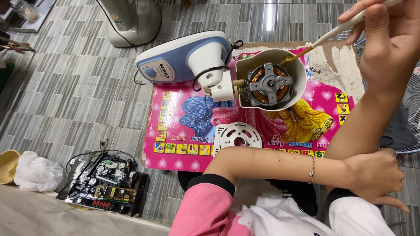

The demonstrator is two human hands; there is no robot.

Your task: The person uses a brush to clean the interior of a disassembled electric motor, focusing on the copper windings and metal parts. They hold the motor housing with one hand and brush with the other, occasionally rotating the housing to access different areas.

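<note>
My right hand point(387, 37) is at the top right, shut on a white-handled brush point(332, 31). The brush's yellowish bristles reach inside the white fan housing point(299, 72), beside the exposed copper-wound motor point(267, 85). The housing lies on its back, joined to a blue and white fan base point(183, 61). My left hand point(376, 175), with a bracelet at the wrist, crosses under my right forearm and rests near that elbow with fingers loosely curled and the palm hidden. A round white slotted cover point(236, 135) lies on the pink cartoon mat point(179, 126), just beyond my left forearm.
A wire fan grille point(411, 100) lies at the right edge. An opened electronics chassis with circuit boards point(105, 181) sits on the tiled floor at lower left, near a white plastic bag point(37, 170) and a yellow bowl point(8, 164). A grey appliance base point(131, 19) stands at the top.
</note>
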